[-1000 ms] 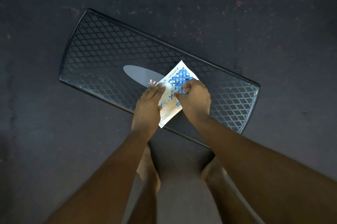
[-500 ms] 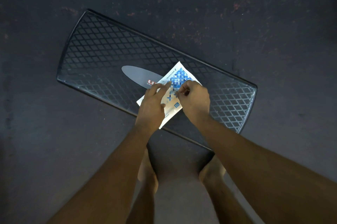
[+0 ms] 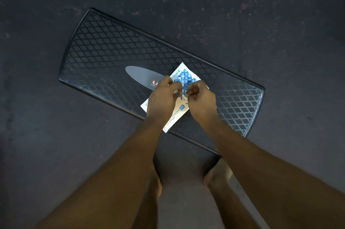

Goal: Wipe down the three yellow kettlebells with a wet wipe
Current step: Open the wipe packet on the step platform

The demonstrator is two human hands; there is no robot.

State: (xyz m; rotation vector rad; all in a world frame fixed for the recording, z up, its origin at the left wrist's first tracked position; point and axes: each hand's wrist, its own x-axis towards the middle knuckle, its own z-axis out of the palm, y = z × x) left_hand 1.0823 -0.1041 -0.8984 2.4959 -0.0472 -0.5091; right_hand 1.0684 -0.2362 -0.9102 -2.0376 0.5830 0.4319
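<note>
My left hand (image 3: pixel 162 98) and right hand (image 3: pixel 202 99) each pinch the wet wipe packet (image 3: pixel 183 79) (white, blue-patterned) at its middle. The packet lies directly beneath both grips, on the black step platform (image 3: pixel 104 57).

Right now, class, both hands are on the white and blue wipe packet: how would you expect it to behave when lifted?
The wipe packet looks thin and flat, so probably light and floppy, sagging past the left hand and right hand. Its smooth printed film may be slippery. It lies flat on the step platform, so rolling seems unlikely.
</note>
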